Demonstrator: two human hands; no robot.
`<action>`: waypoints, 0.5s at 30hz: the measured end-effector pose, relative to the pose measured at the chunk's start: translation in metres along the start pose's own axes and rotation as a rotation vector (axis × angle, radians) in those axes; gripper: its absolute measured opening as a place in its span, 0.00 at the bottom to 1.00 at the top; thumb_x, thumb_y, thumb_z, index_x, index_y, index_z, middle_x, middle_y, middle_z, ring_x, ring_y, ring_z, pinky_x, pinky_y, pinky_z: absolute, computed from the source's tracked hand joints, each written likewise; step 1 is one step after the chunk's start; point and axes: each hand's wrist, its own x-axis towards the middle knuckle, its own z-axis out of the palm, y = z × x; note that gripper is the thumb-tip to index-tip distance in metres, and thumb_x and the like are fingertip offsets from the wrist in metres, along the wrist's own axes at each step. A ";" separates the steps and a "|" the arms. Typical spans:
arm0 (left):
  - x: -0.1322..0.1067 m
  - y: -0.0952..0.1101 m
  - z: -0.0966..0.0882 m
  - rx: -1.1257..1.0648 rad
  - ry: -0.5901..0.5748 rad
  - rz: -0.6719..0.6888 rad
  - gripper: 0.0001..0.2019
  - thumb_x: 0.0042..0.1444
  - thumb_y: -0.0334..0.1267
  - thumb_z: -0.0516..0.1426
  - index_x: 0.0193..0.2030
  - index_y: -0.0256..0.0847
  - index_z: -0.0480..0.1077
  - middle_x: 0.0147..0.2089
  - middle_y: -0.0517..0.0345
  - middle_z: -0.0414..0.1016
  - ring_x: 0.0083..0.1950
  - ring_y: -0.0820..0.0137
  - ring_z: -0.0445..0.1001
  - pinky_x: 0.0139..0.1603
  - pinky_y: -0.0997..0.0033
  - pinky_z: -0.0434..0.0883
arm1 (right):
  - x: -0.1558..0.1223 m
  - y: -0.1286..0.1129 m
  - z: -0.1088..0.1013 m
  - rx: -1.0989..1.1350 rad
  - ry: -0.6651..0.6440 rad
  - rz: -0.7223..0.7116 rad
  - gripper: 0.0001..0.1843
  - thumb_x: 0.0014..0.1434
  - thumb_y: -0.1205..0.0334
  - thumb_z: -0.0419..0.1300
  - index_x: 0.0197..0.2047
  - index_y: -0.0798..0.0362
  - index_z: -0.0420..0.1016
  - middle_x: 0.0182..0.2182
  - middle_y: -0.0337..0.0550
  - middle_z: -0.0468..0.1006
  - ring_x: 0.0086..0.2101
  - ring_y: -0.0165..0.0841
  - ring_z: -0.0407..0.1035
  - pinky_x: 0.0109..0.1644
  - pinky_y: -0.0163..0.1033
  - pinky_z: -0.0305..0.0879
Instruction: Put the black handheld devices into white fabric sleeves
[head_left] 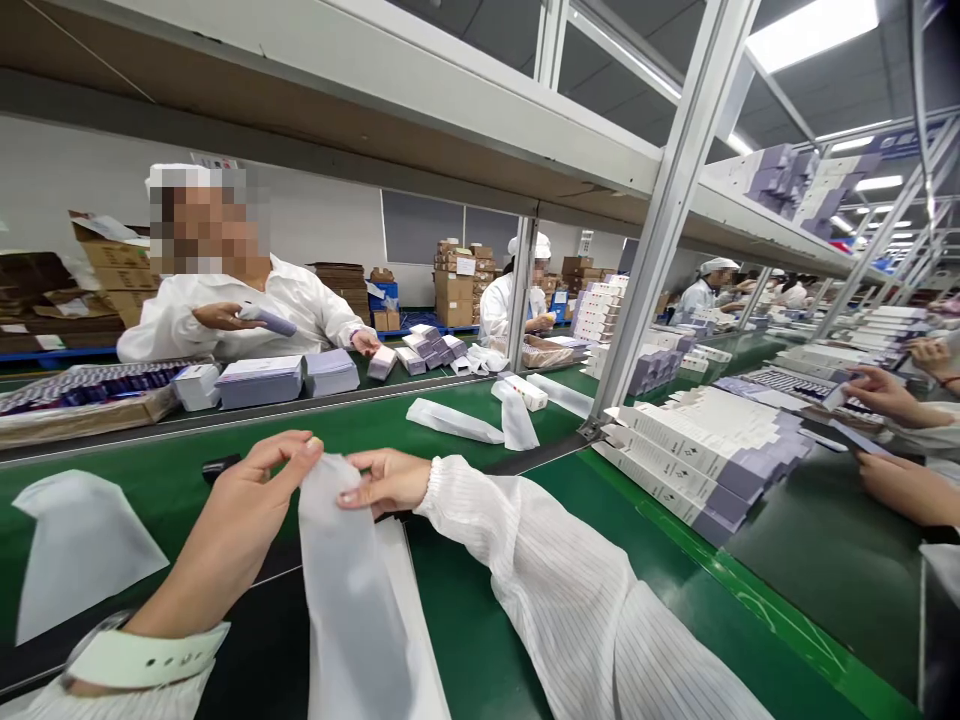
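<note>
Both my hands hold the upper end of a long, translucent white plastic bag (349, 600) in front of me. My left hand (251, 510) pinches its top left corner between thumb and fingertips. At the top right edge, my right hand (390, 480) grips the bag with the thumb on the near face. Under the bag lies a stack of similar white bags (416, 610), partly covered by it. Another loose bag (82, 550) rests on the green surface to the left of my left wrist. Whether the held bag's mouth is parted I cannot tell.
Stacked white and lilac boxes (697, 450) stand to the right, beside a metal post (660, 200). Loose bags (457, 420) lie on the green belt (277, 420) ahead. Across it a co-worker (247, 310) handles small boxes. Another person's hands (892, 440) are at far right. A shelf (375, 90) spans overhead.
</note>
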 end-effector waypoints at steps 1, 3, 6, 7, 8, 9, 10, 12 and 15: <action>0.001 -0.006 0.000 0.000 0.018 -0.003 0.18 0.50 0.52 0.49 0.42 0.44 0.63 0.48 0.55 0.62 0.43 0.65 0.65 0.33 0.71 0.65 | 0.001 -0.005 -0.004 -0.026 0.128 -0.102 0.27 0.33 0.56 0.66 0.37 0.55 0.65 0.28 0.37 0.69 0.27 0.27 0.66 0.34 0.35 0.63; 0.003 -0.023 0.000 0.094 -0.005 -0.019 0.23 0.50 0.54 0.47 0.50 0.46 0.55 0.48 0.53 0.59 0.45 0.64 0.62 0.38 0.67 0.64 | 0.005 -0.019 -0.021 -0.131 0.471 -0.355 0.21 0.42 0.52 0.60 0.37 0.54 0.63 0.28 0.37 0.68 0.27 0.26 0.64 0.33 0.34 0.62; 0.000 -0.046 -0.001 0.365 -0.263 -0.060 0.26 0.41 0.55 0.54 0.44 0.41 0.59 0.46 0.51 0.59 0.47 0.60 0.60 0.43 0.64 0.61 | 0.006 -0.042 -0.066 -0.508 1.029 -0.625 0.16 0.54 0.51 0.45 0.38 0.55 0.61 0.30 0.39 0.67 0.28 0.26 0.63 0.33 0.32 0.61; -0.002 -0.051 -0.002 0.409 -0.392 -0.072 0.25 0.40 0.55 0.55 0.42 0.41 0.60 0.45 0.52 0.60 0.47 0.60 0.60 0.43 0.65 0.61 | 0.006 -0.046 -0.081 -0.702 1.157 -0.610 0.17 0.56 0.52 0.41 0.38 0.55 0.61 0.30 0.40 0.67 0.29 0.27 0.62 0.34 0.32 0.61; -0.004 -0.054 -0.001 0.427 -0.514 -0.070 0.23 0.40 0.54 0.55 0.40 0.41 0.61 0.43 0.53 0.60 0.46 0.61 0.60 0.43 0.67 0.61 | 0.006 -0.045 -0.095 -0.897 1.232 -0.547 0.18 0.58 0.54 0.37 0.39 0.56 0.61 0.30 0.40 0.66 0.30 0.27 0.62 0.35 0.32 0.60; -0.007 -0.055 -0.001 0.437 -0.614 -0.065 0.21 0.41 0.53 0.54 0.38 0.41 0.62 0.41 0.55 0.61 0.44 0.63 0.61 0.42 0.68 0.61 | 0.006 -0.042 -0.107 -1.056 1.253 -0.467 0.18 0.58 0.56 0.36 0.39 0.56 0.61 0.29 0.40 0.66 0.30 0.28 0.62 0.35 0.33 0.59; -0.009 -0.056 0.000 0.444 -0.689 -0.055 0.19 0.43 0.53 0.53 0.36 0.41 0.62 0.39 0.56 0.61 0.41 0.65 0.62 0.40 0.70 0.61 | 0.007 -0.035 -0.115 -1.170 1.237 -0.388 0.18 0.58 0.57 0.36 0.38 0.57 0.62 0.27 0.40 0.66 0.29 0.29 0.62 0.35 0.34 0.59; -0.011 -0.054 0.003 0.471 -0.764 -0.048 0.17 0.45 0.53 0.51 0.31 0.40 0.62 0.34 0.58 0.61 0.36 0.67 0.63 0.35 0.72 0.61 | 0.012 -0.017 -0.122 -1.272 1.170 -0.300 0.14 0.57 0.59 0.43 0.39 0.57 0.64 0.27 0.42 0.67 0.30 0.31 0.62 0.36 0.37 0.59; -0.011 -0.050 0.007 0.485 -0.723 -0.046 0.15 0.46 0.50 0.50 0.26 0.39 0.61 0.32 0.59 0.62 0.34 0.67 0.63 0.33 0.73 0.60 | 0.028 0.005 -0.108 -1.364 1.083 -0.281 0.16 0.52 0.60 0.53 0.45 0.52 0.64 0.35 0.46 0.68 0.40 0.36 0.60 0.44 0.42 0.55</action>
